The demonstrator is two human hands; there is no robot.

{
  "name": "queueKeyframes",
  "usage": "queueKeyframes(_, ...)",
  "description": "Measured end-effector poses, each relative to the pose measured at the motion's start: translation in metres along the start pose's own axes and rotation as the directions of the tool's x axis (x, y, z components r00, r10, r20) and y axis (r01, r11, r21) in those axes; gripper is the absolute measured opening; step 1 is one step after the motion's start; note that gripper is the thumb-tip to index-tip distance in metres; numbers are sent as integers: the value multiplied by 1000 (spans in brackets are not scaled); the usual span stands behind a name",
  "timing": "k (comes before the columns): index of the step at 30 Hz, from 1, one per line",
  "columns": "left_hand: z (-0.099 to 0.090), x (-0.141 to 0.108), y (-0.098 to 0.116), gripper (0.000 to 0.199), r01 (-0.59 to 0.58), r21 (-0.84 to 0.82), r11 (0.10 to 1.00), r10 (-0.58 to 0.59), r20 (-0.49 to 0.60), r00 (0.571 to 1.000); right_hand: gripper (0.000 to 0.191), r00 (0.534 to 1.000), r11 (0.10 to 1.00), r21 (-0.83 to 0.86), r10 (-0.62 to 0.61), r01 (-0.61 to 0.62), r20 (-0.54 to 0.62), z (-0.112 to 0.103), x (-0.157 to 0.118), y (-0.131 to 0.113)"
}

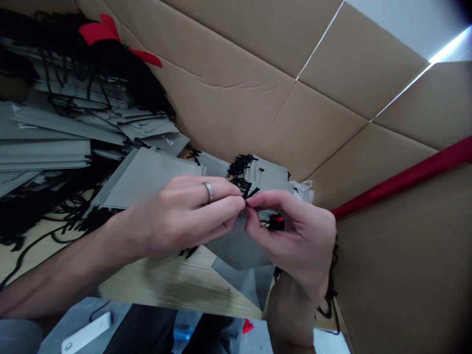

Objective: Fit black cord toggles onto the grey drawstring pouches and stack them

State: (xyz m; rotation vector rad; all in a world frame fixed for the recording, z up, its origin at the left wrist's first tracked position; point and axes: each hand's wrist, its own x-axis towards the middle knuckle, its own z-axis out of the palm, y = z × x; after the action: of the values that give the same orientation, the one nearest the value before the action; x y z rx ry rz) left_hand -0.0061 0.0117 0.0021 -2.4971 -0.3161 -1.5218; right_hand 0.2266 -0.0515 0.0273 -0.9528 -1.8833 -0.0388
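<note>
My left hand (195, 211), with a ring on one finger, and my right hand (298, 236) meet fingertip to fingertip over the wooden table (165, 280). Both are closed in a pinch on a thin black cord (246, 202), mostly hidden by the fingers. Just below them hangs or lies a grey paper bag (238, 246), partly covered by my hands. Another grey sheet (247, 280) lies under it near the table's front edge. Behind my left hand is a stack of flat grey bags (147, 172) with black cord ends along its lower edge.
Several piles of grey bags (44, 152) with black cords fill the left side. A red ribbon (99, 32) lies on a black cord bundle. More grey bags (271, 172) lean at the back against cardboard walls (221, 64). Red fabric (401, 179) runs along the right.
</note>
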Motion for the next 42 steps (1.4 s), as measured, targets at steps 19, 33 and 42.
queueKeyframes(19, 7, 16, -13, 21, 302, -670, 678, -242, 184, 953, 29, 928, 809, 458, 290, -368, 233, 1, 7, 3)
queueKeyframes(33, -6, 2, 4, 16, 24, -79, 997, -20, 61, 998, 22, 971, 964, 113, 239, -240, 23, -6, -1, -11)
queueKeyframes(42, -7, 0, 6, 17, 61, -79, 995, -56, 63, 996, 22, 996, 997, 43, 64, -67, 69, -8, 1, -12)
